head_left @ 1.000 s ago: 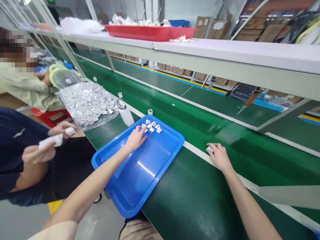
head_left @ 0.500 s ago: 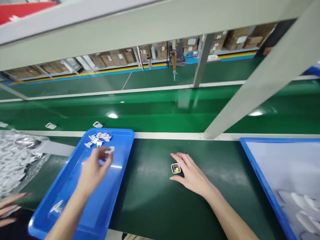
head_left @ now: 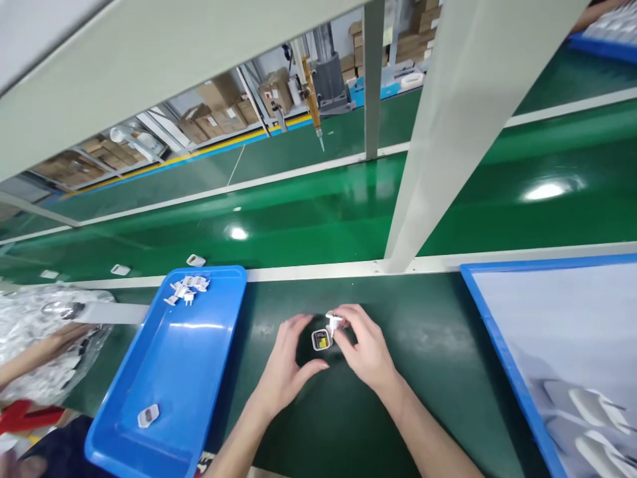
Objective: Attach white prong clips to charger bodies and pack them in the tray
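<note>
A small white charger housing [head_left: 321,340] lies on the green bench, its open side up and a yellow part showing inside. My left hand [head_left: 283,368] is open just left of it, thumb and fingers spread about it; I cannot tell if they touch. Pinched in my right hand [head_left: 367,348] is a white plug piece [head_left: 334,322], just above and right of the housing. Several similar white plug pieces [head_left: 189,287] sit at the far end of the blue tray [head_left: 169,358] on my left. One white part [head_left: 148,416] lies near that tray's front.
A blue-edged tray [head_left: 502,358] with several white chargers stands at right. At left, a co-worker's arm [head_left: 47,352] reaches over a clear bag [head_left: 94,355] of white parts. White housings [head_left: 196,261] lie on the belt [head_left: 298,232] behind. A slanted post [head_left: 428,166] rises beyond the bench.
My left hand has come from the blue tray to the housing. The plug piece it carried now appears in my right hand, which has closed. The view has shifted and tilted.
</note>
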Motion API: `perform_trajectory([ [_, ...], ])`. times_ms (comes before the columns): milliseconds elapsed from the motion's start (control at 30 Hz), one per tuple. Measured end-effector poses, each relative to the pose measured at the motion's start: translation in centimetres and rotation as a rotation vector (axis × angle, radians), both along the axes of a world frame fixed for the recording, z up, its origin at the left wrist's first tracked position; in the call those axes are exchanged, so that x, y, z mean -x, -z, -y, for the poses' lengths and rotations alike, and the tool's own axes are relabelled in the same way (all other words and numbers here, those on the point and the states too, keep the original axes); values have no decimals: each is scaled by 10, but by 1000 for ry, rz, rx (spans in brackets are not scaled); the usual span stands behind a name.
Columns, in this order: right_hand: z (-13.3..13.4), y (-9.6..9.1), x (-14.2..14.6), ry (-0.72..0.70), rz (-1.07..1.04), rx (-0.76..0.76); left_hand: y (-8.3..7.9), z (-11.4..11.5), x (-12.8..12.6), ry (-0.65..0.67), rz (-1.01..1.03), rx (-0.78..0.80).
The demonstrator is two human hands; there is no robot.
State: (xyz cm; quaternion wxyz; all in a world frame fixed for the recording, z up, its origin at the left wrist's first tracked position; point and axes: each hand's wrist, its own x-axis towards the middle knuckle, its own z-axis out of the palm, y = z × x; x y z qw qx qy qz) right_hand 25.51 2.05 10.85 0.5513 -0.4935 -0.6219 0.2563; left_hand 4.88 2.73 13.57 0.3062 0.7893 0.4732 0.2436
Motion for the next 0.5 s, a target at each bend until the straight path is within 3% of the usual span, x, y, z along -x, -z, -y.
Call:
perform_trajectory([
  [133,-4,10,-6,35,-159,94,16,-4,-1,66,-76,-28],
  [267,0,11,-8,-64,-278,238,20,-7,1,63,2,-107],
  [367,4,3,-9,-218,-414,399,19,-3,12,50,17,-145],
  [500,9,-7,-7,-594,-730,642,22,17,36,-26,9,-125],
])
